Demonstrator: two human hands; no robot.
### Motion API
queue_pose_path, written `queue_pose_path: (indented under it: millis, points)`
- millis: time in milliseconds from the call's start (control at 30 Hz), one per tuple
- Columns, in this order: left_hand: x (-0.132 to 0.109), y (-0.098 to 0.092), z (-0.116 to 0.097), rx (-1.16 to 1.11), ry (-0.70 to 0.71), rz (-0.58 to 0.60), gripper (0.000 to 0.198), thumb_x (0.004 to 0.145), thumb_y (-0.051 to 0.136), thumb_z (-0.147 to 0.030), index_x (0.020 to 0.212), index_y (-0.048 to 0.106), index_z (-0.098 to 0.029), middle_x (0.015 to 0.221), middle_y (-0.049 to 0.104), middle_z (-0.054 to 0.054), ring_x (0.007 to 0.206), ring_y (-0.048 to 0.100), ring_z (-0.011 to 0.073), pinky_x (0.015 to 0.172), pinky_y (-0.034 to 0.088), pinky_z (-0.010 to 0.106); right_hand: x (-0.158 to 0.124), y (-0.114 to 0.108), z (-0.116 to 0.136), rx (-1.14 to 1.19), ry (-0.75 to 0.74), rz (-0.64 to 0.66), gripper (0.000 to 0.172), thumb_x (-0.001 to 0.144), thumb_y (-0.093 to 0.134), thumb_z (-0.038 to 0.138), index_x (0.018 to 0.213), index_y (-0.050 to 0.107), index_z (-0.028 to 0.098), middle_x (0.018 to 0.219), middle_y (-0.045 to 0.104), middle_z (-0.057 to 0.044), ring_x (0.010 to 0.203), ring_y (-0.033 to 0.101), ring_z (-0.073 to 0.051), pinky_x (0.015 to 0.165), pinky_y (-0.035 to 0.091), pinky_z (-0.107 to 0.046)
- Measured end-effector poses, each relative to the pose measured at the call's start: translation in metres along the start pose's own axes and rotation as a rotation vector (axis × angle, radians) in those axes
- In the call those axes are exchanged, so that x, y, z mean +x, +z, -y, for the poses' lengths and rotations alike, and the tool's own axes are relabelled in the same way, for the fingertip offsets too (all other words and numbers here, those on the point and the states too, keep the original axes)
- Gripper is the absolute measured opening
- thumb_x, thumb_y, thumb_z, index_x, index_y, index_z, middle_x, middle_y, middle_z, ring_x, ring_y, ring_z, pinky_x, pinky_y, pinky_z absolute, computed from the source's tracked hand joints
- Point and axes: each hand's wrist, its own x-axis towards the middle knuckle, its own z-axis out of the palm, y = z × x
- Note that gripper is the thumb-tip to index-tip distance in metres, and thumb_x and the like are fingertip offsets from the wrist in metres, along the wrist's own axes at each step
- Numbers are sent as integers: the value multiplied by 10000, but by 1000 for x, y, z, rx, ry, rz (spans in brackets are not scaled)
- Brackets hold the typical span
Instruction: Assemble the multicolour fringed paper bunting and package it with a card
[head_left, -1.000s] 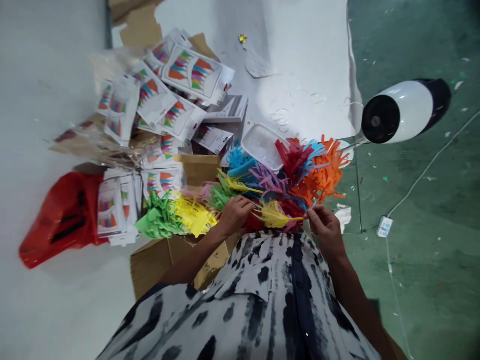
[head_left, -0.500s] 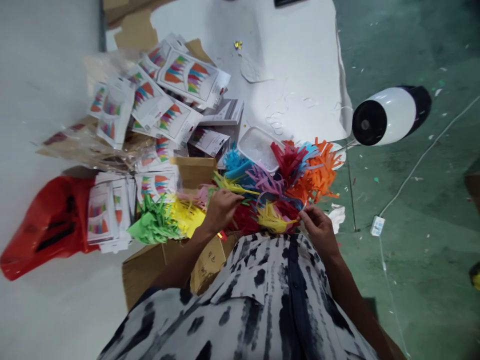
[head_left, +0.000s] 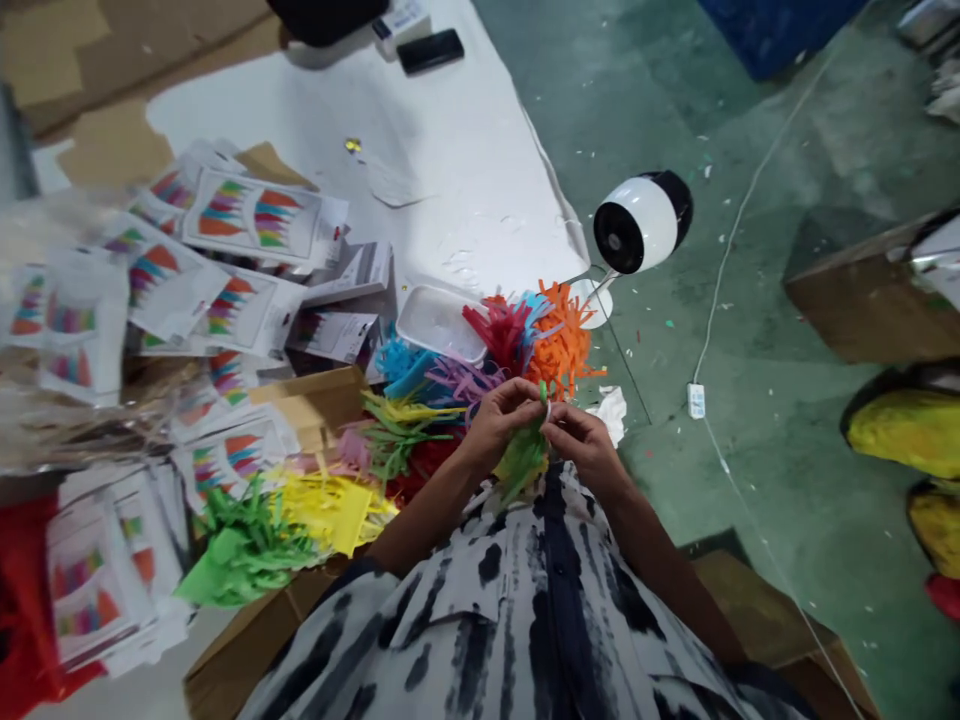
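Note:
My left hand [head_left: 501, 418] and my right hand [head_left: 581, 442] meet just above my lap, both pinched on a green and yellow fringed paper tassel [head_left: 523, 461] that hangs down between them. Right behind my hands lies a heap of fringed paper tassels [head_left: 525, 335] in orange, red, blue, purple and green. More green and yellow tassels [head_left: 292, 520] rest on a cardboard box [head_left: 225, 665] to my left.
Several printed packets [head_left: 251, 215] with coloured cone pictures are piled at the left. A clear plastic tray [head_left: 439, 322] sits by the heap. A white and black fan [head_left: 639, 222] stands on the green floor with a cord [head_left: 724, 250]. Boxes stand at the right.
My hands have come together and now hold a green and yellow tassel between them instead of stretching a yellow one apart. The camera view has swung to the right.

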Motion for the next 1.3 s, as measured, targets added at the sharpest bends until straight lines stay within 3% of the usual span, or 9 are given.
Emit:
queue_pose_path:
  millis: [233,367,533,733,867,1000,1167,1300]
  points:
    - [4,4,-11,460,296,-106,244,850,818,-428,900,750,-198,918,760,36,893,695,182,869,550,317,-2,-5,-10,-253,-166,-137,224,905,733,439,821,676,240,1064,676,-56,1029,633,-224,944,500,-356]
    - [4,-1,-5,399,247,-99,244,837,834,-420,924,787,-197,930,793,45,869,724,188,828,568,314,-1,-1,-7,-179,-116,-137,268,886,744,469,786,655,237,1004,665,-43,980,628,-211,912,510,-339]
    - [5,-7,1,345,219,-112,235,815,860,-403,932,824,-202,945,807,58,887,735,198,842,582,327,-2,-2,-2,-24,20,-103,342,835,782,518,751,615,231,889,589,-10,741,538,-150,659,473,-274]
    - [4,-6,0,292,180,-67,281,847,821,-451,984,835,-206,1004,806,63,780,712,168,623,564,261,-4,-2,-8,116,130,-87,353,829,792,519,792,595,229,821,508,21,601,423,-101,538,393,-245]
    - [4,-7,2,292,169,-70,281,894,768,-447,1010,819,-197,1025,802,70,912,736,209,754,604,307,-3,-1,-11,121,144,-97,367,833,787,527,789,576,230,780,497,34,574,401,-94,514,380,-239]
    - [4,2,4,242,149,-64,170,887,746,-335,963,753,-184,976,785,58,934,738,197,884,589,334,2,1,-13,29,64,-103,304,864,766,486,796,614,231,822,567,15,658,497,-121,594,441,-253]
    - [8,7,9,195,149,-161,78,858,695,-248,883,662,-183,891,736,19,868,713,157,861,566,293,6,1,-17,-278,-162,-161,198,918,715,407,838,685,228,1048,672,-49,1028,636,-211,931,504,-341]
    - [11,-3,12,340,202,-236,135,900,683,-303,975,674,-192,876,729,14,799,702,151,781,557,278,3,-2,-10,-443,-174,-201,167,960,669,373,879,683,228,1219,637,-79,1005,639,-199,837,525,-323]
